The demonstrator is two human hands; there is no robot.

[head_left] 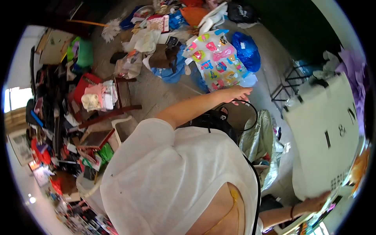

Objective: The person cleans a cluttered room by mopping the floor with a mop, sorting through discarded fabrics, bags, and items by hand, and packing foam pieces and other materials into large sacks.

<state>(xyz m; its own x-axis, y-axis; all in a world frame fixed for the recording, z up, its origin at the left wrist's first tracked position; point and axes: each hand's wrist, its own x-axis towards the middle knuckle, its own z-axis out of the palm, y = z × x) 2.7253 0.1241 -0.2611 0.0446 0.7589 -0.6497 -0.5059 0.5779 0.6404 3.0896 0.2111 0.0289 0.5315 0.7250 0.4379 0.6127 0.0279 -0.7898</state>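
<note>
My left hand (236,94) reaches across in front of my body with its fingers stretched out and nothing visible in them. Just past its fingertips curves a black cable loop (256,113). Close by, a multicoloured patterned plastic bag (217,58) lies on the floor, and a silvery bag (258,143) stands open below the loop. At the lower right, my right hand (317,202) is at the bottom edge of a large cream panel with black letters (325,133). Its fingers are blurred, so I cannot make out whether they grip that edge.
A blue plastic bag (246,51) and an orange bag (194,15) lie among heaped items ahead. A black metal-framed stand (288,84) is beside the panel. To the left, a wooden chair (125,107) bears folded cloths (100,98), with piled belongings behind it. A mop head (111,31) rests on the floor.
</note>
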